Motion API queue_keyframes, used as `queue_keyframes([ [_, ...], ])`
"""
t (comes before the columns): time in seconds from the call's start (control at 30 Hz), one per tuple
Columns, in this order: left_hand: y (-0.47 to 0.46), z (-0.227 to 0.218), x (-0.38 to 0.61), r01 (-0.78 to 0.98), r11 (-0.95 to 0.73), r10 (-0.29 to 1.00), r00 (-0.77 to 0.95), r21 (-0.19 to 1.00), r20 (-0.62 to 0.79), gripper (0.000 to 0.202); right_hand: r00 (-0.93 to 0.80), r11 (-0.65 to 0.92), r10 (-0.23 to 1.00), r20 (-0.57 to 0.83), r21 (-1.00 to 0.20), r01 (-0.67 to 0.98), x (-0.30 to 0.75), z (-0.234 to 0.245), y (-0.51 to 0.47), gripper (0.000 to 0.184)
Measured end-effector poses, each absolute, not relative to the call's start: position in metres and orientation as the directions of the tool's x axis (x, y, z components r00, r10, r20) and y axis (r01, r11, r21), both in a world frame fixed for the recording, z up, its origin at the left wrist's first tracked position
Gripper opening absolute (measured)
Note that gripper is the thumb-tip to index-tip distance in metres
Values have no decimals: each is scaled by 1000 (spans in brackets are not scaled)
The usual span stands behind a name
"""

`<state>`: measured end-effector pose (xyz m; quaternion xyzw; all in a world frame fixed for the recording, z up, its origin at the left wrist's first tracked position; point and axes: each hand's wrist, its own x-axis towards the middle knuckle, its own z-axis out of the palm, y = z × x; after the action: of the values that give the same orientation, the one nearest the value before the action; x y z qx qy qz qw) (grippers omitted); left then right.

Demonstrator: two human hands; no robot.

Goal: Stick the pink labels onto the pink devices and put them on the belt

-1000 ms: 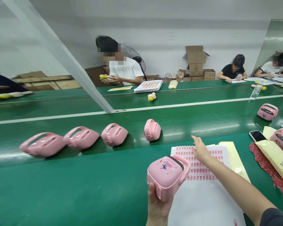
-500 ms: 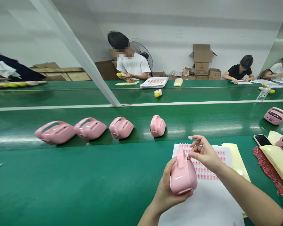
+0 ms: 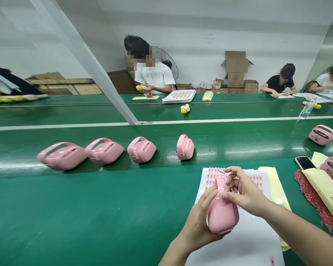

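My left hand (image 3: pixel 197 224) is wrapped round a pink plastic case (image 3: pixel 222 212), holding it upright above a white sticker sheet (image 3: pixel 246 236). My right hand (image 3: pixel 245 190) rests on the top of the case near its handle. Its thumb presses the pink surface while its forefinger carries a small pale sticker (image 3: pixel 222 171). The sheet shows rows of small pink stickers (image 3: pixel 211 176) at its far end.
Several more pink cases (image 3: pixel 141 149) lie in a row on the green conveyor belt (image 3: pixel 100 207). At the right are a phone (image 3: pixel 304 162), yellow paper (image 3: pixel 326 188) and further pink cases (image 3: pixel 321 134). Other people sit working across the belt.
My right hand has come down from above the sheet onto the case's top. The case sits slightly lower and more upright in my left hand.
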<state>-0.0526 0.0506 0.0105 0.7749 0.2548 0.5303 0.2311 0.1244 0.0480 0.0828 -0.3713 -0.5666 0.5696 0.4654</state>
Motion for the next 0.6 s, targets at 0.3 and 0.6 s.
queue_keyframes([
  [0.3,50,17,-50,160,-812,578,358,561,734,100,-220,450,889,402,-857,251,125,85,37,45],
  [0.6,48,21,-48,-73,-574,779,258,816,571,85,-338,743,644,686,-455,491,124,78,25,52],
])
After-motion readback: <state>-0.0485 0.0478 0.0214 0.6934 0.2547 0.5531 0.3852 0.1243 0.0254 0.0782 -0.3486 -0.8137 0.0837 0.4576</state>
